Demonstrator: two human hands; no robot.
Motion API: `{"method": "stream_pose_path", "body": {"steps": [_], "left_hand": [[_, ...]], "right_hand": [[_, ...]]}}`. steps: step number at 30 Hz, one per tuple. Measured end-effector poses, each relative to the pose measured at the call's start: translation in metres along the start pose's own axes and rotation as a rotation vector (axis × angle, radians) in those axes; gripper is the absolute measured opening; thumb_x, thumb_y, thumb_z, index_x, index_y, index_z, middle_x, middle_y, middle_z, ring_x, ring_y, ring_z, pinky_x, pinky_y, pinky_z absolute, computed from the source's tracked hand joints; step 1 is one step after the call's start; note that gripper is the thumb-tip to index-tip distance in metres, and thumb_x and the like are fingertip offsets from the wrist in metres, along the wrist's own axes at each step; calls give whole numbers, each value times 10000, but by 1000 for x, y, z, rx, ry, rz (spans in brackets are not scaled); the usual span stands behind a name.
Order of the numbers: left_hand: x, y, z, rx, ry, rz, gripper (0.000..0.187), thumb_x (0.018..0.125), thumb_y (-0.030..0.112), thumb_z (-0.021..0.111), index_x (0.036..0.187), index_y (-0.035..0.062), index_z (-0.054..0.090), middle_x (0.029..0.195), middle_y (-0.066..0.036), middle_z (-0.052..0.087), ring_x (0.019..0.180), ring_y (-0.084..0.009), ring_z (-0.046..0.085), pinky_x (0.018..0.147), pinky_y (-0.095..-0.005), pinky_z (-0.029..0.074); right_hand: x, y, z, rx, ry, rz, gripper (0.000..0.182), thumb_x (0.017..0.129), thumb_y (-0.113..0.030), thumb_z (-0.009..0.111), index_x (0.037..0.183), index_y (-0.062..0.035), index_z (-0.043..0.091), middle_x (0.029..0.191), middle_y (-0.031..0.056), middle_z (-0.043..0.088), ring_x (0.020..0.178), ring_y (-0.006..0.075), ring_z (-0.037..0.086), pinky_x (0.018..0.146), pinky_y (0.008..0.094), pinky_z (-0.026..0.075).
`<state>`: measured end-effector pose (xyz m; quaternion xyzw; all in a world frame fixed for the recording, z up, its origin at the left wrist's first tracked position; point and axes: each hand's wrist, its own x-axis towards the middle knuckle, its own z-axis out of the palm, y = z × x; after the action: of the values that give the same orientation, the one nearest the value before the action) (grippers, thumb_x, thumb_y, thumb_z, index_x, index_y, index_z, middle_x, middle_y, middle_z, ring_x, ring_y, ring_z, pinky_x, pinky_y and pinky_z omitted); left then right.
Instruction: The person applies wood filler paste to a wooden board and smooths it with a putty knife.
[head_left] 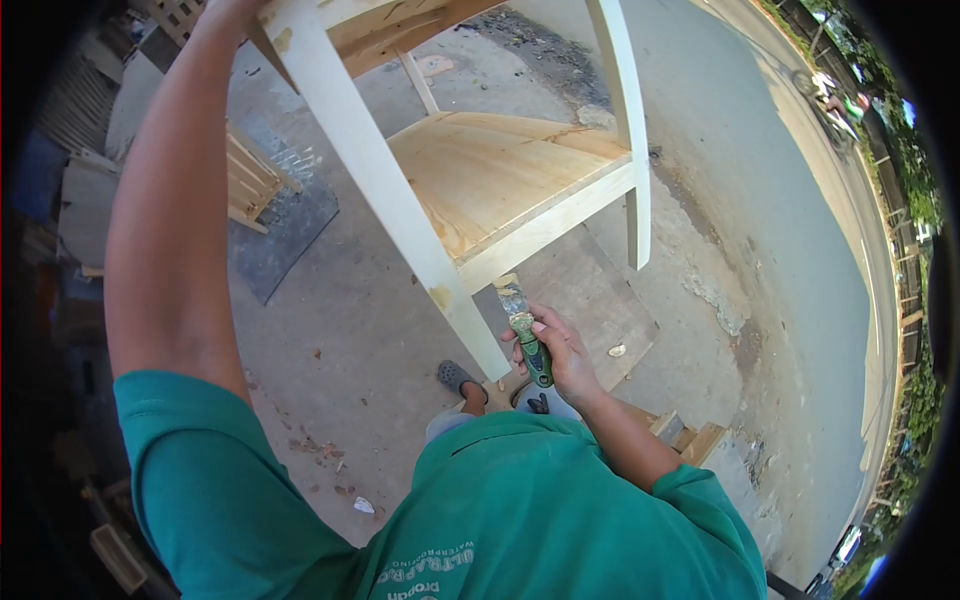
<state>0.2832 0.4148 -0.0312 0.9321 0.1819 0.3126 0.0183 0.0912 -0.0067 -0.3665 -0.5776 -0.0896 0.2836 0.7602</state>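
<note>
My right hand (562,352) is closed around the green handle of a putty knife (530,345). Pale filler smears its blade, which points up toward the underside of the chair's seat rail. A wooden chair (500,180) stands tilted in front of me, with pale legs, a grained seat and yellowish filler patches on the near leg. My left arm reaches up to the chair's upper corner. Only the edge of my left hand (236,8) shows at the top of the view; its fingers are hidden.
A smaller slatted wooden piece (258,180) stands on a dark sheet (285,240) at left. Wood blocks (690,440) lie by my right side, and a flat board (590,300) lies under the chair. A road (780,200) with a passing rider (835,105) runs along the right.
</note>
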Motion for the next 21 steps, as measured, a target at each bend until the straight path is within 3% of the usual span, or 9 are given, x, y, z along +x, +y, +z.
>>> {"method": "stream_pose_path", "body": {"steps": [1, 2, 3, 4, 6, 10, 16, 20, 21], "left_hand": [[14, -13, 10, -32, 34, -4, 922, 947, 783, 305, 1083, -16, 746, 1128, -287, 699, 1139, -413, 653, 1018, -466, 485], [53, -53, 30, -31, -114, 286, 941, 953, 801, 188, 1372, 81, 625, 1310, -223, 652, 1218, -414, 602, 1078, -457, 420], [56, -65, 41, -12, -91, 431, 826, 986, 734, 257, 1423, 113, 583, 1347, -218, 635, 1281, -406, 568, 1116, -433, 375], [47, -49, 29, -156, -134, 241, 824, 987, 726, 302, 1419, 81, 582, 1379, -223, 613, 1325, -387, 542, 1146, -401, 342], [68, -65, 41, -122, -173, 294, 862, 991, 725, 321, 1377, 9, 603, 1350, -240, 629, 1309, -345, 563, 1135, -386, 359], [97, -62, 52, -193, -317, 262, 804, 991, 707, 368, 1361, 40, 625, 1341, -222, 621, 1277, -330, 566, 1095, -412, 405], [74, -6, 20, -70, -355, 137, 778, 972, 717, 401, 1368, 85, 624, 1420, -222, 539, 1340, -342, 499, 1128, -430, 381], [35, 25, -2, 41, -359, 8, 763, 960, 724, 423, 1373, 116, 624, 1473, -221, 484, 1381, -349, 454, 1151, -442, 365], [24, 32, -8, 66, -363, -13, 759, 957, 726, 429, 1375, 123, 624, 1486, -221, 471, 1392, -351, 443, 1156, -445, 361]], "right_hand": [[-6, 3, -8, -30, 9, -4, 465, 1060, -241, 394, 1465, -21, 453, 1063, 104, 650, 804, 123, 585, 675, 270, 528], [-12, 7, -15, -59, 32, -13, 459, 1064, -241, 386, 1468, -34, 458, 1061, 92, 646, 801, 120, 578, 674, 268, 523], [-17, 9, -24, -89, 60, -20, 454, 1067, -240, 379, 1470, -48, 462, 1060, 79, 642, 797, 116, 572, 674, 266, 519], [-23, 15, -34, -120, 95, -24, 448, 1069, -217, 393, 1479, -48, 457, 1063, 85, 643, 788, 118, 571, 675, 268, 517], [-39, 13, -50, -169, 166, -14, 434, 1071, -193, 409, 1484, -70, 464, 1063, 77, 644, 777, 115, 565, 688, 268, 510], [-93, 3, -80, -331, 362, -95, 403, 1071, -184, 426, 1459, -106, 503, 1070, 57, 650, 803, 133, 584, 743, 287, 514], [-215, 27, -146, -639, 884, -284, 368, 1055, -174, 477, 1403, -72, 541, 1159, 142, 663, 1019, 293, 656, 903, 382, 511], [-359, 20, -176, -771, 1312, -234, 361, 1009, -193, 544, 1356, -95, 564, 1210, 208, 663, 1119, 387, 630, 942, 440, 500], [-405, -6, -168, -648, 1378, -80, 364, 988, -220, 589, 1330, -94, 570, 1189, 222, 682, 1090, 398, 652, 925, 447, 512]]}}
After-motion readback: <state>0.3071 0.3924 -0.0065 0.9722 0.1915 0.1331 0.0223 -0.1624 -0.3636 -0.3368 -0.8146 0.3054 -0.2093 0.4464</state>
